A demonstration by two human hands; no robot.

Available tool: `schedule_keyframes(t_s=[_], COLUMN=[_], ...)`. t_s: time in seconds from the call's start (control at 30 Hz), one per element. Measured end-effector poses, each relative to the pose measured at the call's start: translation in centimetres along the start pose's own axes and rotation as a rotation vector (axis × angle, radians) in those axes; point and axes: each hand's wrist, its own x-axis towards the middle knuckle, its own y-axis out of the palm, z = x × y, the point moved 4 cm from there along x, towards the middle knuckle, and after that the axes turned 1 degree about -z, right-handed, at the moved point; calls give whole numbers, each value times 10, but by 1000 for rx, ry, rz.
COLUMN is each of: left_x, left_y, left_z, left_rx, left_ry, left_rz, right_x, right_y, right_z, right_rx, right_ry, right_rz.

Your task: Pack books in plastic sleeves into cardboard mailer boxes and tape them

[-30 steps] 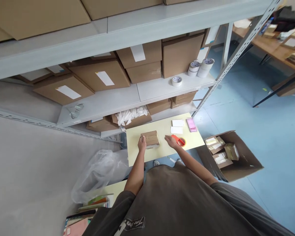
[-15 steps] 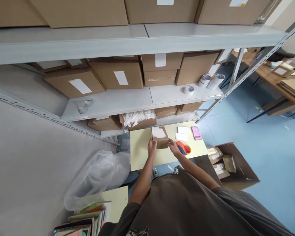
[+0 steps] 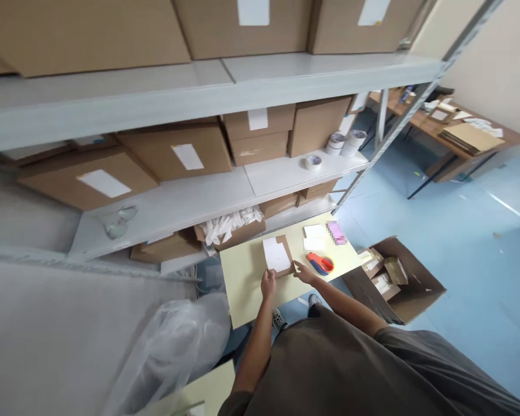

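A small cardboard box (image 3: 289, 248) with a large white label on its upper face is at the middle of the pale yellow table (image 3: 242, 294). My left hand (image 3: 267, 284) is closed on its near left corner, thumb on top. At the near right corner, my right hand (image 3: 304, 272) grips the box's edge with its fingertips; the fingers' undersides are hidden. Just right of that hand lies a red and blue tape dispenser (image 3: 320, 264). Beyond it are two stacks of white labels (image 3: 314, 237) and a pink-purple item, blurred out (image 3: 336, 232).
An open carton (image 3: 420, 289) holding several small taped boxes stands right of the table. Grey shelving (image 3: 208, 193) with cartons and tape rolls (image 3: 313, 162) rises in front. A clear plastic bag (image 3: 186, 341) is at the left; a wooden desk (image 3: 472, 136) stands far right.
The box has tipped so its labelled face turns more toward me and its near side no longer shows. Both hands have stayed at its near corners. The camera view has turned to the right.
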Motion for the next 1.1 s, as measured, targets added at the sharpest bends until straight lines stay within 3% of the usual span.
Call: schedule_keyframes(t_s=[0.1,0.2,0.3,0.43,0.5,0.57,0.63,0.7,0.9,1.1], left_x=[8,18,37,74,90,99,102,98,67,55], left_y=[-13,-19,-18,-14,-13,-10,-4,5,42,81], left_z=[-25,-77,-154,-259,-299,-323,-329,-318,-240,-178], left_rx=[61,43,2,-63,-60,-43,-42,-73,-127,-132], left_ry=[41,146,289,449,502,519,490,420,185,49], left_rz=[-172,-299,-279,-194,-166,-163,-177,-186,-152,11], right_x=[8,15,31,73,94,110,118,119,95,70], right_y=[-26,-74,-143,-245,-289,-320,-335,-334,-286,-244], right_z=[10,24,49,96,118,132,133,122,40,-34], right_rx=[59,26,-31,-97,-83,-60,-42,-27,5,-117], right_ry=[-69,-168,-277,-437,-490,-550,-597,-606,-460,-214], right_rz=[-70,-204,-327,-423,-452,-465,-466,-453,-365,-287])
